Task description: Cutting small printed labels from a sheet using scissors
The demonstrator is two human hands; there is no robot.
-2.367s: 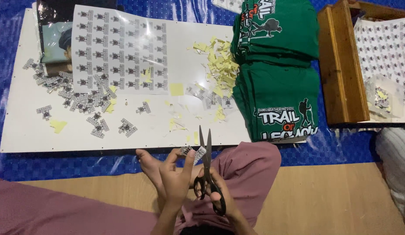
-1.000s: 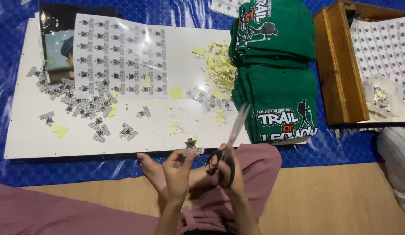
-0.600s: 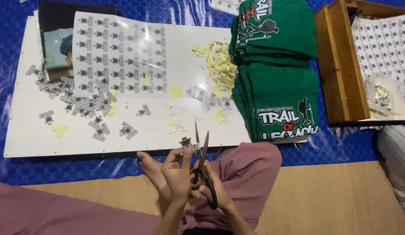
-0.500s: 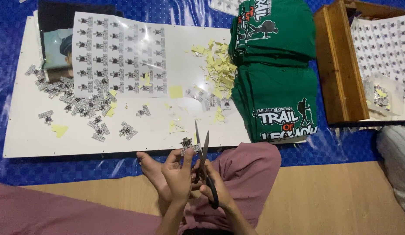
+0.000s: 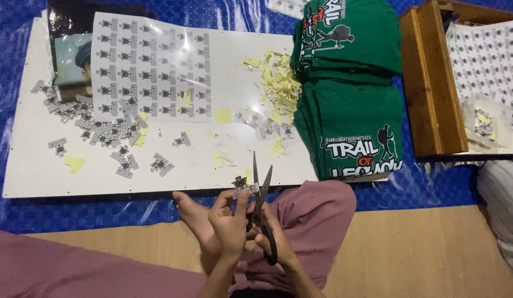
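Note:
My left hand [image 5: 229,223] pinches a small printed sticker cut-out [image 5: 242,186] between thumb and fingers, just above my lap. My right hand [image 5: 275,240] grips black-handled scissors [image 5: 260,204], blades slightly parted and pointing up, with the cut-out at the blades. Both hands sit close together over my crossed legs in mauve trousers, near the front edge of a white board [image 5: 36,176]. On the board lie a printed sticker sheet [image 5: 151,69], a pile of cut stickers [image 5: 96,124] and yellow paper scraps [image 5: 278,91].
Folded green printed shirts [image 5: 350,94] are stacked at the board's right end. A wooden box [image 5: 427,83] holding more sticker sheets stands far right. A blue tarp [image 5: 422,187] lies beneath, and wooden floor [image 5: 422,248] is under my legs. A dark picture [image 5: 71,52] rests at the upper left.
One second ago the scissors were swung out to the right, away from the cut-out. They have come back to the cut-out and stand upright at it, blades slightly parted.

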